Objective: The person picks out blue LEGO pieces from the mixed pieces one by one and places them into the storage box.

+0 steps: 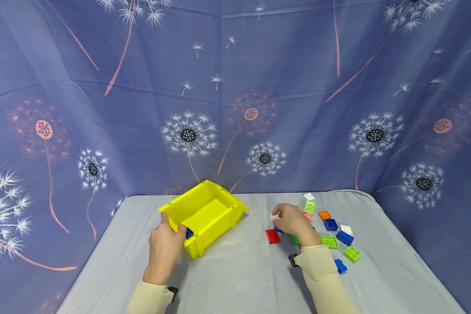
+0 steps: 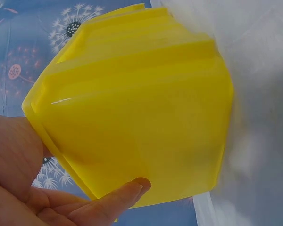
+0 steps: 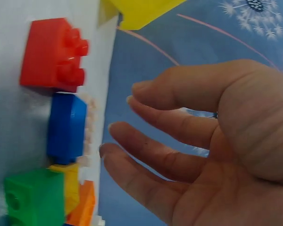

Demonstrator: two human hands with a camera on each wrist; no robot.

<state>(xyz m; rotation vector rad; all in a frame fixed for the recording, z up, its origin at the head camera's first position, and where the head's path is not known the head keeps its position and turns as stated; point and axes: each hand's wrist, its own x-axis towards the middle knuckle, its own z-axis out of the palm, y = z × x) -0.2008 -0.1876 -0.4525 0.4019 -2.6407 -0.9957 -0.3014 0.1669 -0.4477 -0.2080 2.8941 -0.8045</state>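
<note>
Yellow bin [image 1: 217, 224], open side up, on the grey tablecloth [image 1: 235, 283]; it serves as landmark, sides as in the head view. Left hand [image 1: 166, 242] at the bin's near left end, gripping the end wall, thumb over the rim, fingers against the outer face. A dark blue brick [image 1: 189, 233] sits inside the bin at that end, close by the thumb.

Right hand [image 1: 294, 222] well to the right of the bin, over the near edge of a brick scatter. Fingers bent loosely, thumb and fingertips parted; right wrist view shows nothing between them. A pale pinkish brick [image 1: 275, 216] lies right of the bin, by these fingertips in the head view; the wrist view puts it just behind a blue brick [image 3: 67, 128], apart from the fingers.

Right of the bin, nearest it among the loose pieces: a red brick [image 1: 272, 236]. Farther right from the bin: a green brick [image 1: 294, 240], partly hidden by the hand, then an orange brick [image 1: 324, 215] and a lime brick [image 1: 351, 254]. A small white brick [image 1: 309, 196] lies right of the bin toward the table's far edge. Behind the bin hangs a blue dandelion-print cloth [image 1: 220, 65]. Cream sleeves [image 1: 323, 277] on both arms.
</note>
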